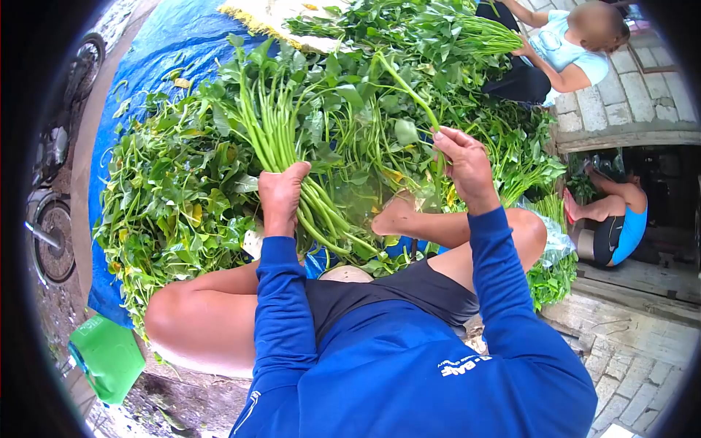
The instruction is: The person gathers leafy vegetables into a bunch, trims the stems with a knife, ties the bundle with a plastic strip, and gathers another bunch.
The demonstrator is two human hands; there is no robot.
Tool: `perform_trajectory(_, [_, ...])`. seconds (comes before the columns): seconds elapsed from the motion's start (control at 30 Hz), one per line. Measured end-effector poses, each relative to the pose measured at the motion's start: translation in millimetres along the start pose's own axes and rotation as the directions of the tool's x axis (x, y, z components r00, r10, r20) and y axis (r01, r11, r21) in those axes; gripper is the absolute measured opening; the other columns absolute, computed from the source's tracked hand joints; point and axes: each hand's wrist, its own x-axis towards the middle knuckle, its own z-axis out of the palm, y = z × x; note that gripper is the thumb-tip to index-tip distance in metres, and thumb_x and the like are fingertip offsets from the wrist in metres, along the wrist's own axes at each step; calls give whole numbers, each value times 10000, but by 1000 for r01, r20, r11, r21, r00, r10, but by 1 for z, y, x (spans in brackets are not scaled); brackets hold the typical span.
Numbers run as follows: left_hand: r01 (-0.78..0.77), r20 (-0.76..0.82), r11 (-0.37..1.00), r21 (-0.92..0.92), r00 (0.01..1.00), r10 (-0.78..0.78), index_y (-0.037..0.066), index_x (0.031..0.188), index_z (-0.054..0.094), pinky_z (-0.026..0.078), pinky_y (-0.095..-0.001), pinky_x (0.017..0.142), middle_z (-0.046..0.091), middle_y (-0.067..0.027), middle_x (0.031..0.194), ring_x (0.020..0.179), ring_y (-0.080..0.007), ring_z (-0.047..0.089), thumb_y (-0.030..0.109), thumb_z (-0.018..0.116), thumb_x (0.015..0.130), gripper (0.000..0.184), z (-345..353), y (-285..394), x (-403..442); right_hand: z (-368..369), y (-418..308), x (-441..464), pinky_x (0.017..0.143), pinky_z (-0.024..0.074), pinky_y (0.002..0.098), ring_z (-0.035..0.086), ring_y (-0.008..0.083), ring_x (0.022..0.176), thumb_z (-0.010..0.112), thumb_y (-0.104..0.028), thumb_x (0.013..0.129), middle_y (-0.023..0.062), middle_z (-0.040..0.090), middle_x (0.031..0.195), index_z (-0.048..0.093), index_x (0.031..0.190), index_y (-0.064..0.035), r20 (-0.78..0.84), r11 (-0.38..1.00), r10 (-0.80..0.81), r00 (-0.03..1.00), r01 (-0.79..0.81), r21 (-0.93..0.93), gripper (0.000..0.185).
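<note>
My left hand is closed round a thick bunch of long green stems, whose leafy ends point up and away from me and whose cut ends slant down to the right. Between the thumb and fingers of my right hand is a single green stem, which reaches up to the left. Beneath and around both hands lies a large heap of leafy greens, some leaves yellow. The two hands are apart.
The heap rests on a blue tarp. A co-worker at the upper right holds another bunch. Another person sits at the right. A green container stands lower left, and a motorbike is at the left edge.
</note>
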Motion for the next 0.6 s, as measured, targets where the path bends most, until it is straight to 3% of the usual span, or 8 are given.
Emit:
perform_trajectory(0.13, [-38,-32,993,116,999,42,-54,819,752,507,-329,595,713,-48,736,618,-135,630,104,804,765,175,-2,-14,0,33,4,-20,707,520,240,633,99,765,761,-119,996,14,701,913,756,1213,20,-87,902,-415,906,397,-172,257])
perform_trajectory(0.17, [-57,-41,983,173,997,65,-58,813,750,515,-337,605,716,-56,736,618,-144,633,110,803,748,187,-2,-16,-2,39,3,-23,701,514,244,628,100,759,767,-106,984,22,697,901,762,1202,15,-78,835,-498,864,453,-311,249])
perform_trajectory(0.23, [-50,-57,968,244,996,66,-59,810,751,535,-353,634,734,-92,746,629,-158,651,143,794,726,223,-3,-25,1,56,-7,-31,690,502,252,618,102,746,778,-82,961,37,690,878,776,1182,6,-27,637,-648,762,522,-567,237])
perform_trajectory(0.3, [-58,-43,946,319,996,75,-56,811,753,543,-357,648,741,-109,757,637,-160,657,162,791,722,238,-1,-22,-3,76,-10,-35,659,517,342,648,207,722,751,-89,952,102,678,845,766,1163,-14,28,510,-708,706,539,-670,225])
perform_trajectory(0.33, [-47,-60,936,349,996,72,-47,778,748,571,-390,680,749,-152,747,644,-219,703,208,797,702,270,0,-27,0,84,-7,-33,655,524,369,657,242,726,738,-99,958,114,677,847,764,1138,-13,68,441,-733,676,549,-711,201])
perform_trajectory(0.47, [-26,-150,852,523,981,122,-38,741,737,599,-451,749,748,-226,736,709,-352,761,288,798,671,339,12,-59,11,124,42,-29,696,556,482,699,360,808,685,-159,972,157,674,908,750,1030,-44,174,359,-686,707,536,-764,144])
perform_trajectory(0.57, [13,-77,845,535,997,33,-38,760,745,600,-442,747,753,-223,751,696,-339,754,290,797,672,344,24,-38,-9,133,93,-32,728,569,482,705,393,819,682,-146,951,182,703,898,757,977,-30,254,412,-500,828,485,-771,139])
perform_trajectory(0.6, [-4,-36,895,446,999,22,-30,751,749,597,-418,716,761,-197,751,675,-290,747,284,812,690,326,23,-69,4,132,103,-33,733,573,463,713,368,807,693,-157,946,172,719,884,762,967,-19,229,492,-410,883,425,-760,156])
